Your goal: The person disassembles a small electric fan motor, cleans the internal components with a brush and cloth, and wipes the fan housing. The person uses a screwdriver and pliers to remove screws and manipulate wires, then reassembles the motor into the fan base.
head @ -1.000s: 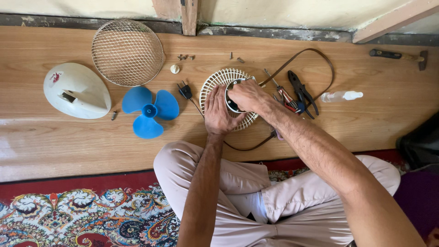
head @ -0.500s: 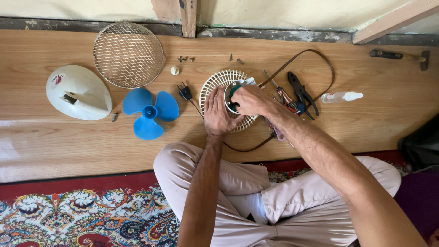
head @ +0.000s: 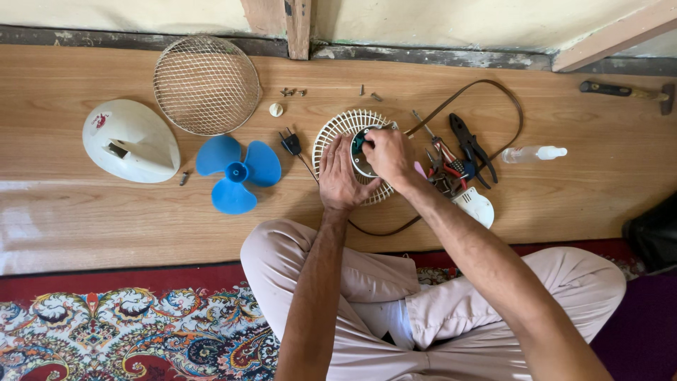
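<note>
Since a second ago the right hand has shifted a little left over the motor hub; the left hand stays put. From my remote seat I log the layout on the wooden board.

One round white fan grille lies flat at centre, hub in its middle. Left hand rests flat and open on the grille's lower left, fingers spread, pressing it down. Right hand is curled closed over the hub's right edge; I cannot tell what, if anything, sits inside the grip.

One blue fan blade with three lobes lies left of the grille, apart from it. One wire mesh guard sits above the blade. One white casing lies far left. One black plug sits between blade and grille. One brown cord loops right. Pliers and small tools lie just right of the grille; count unclear. One clear bottle, one hammer far right.
</note>
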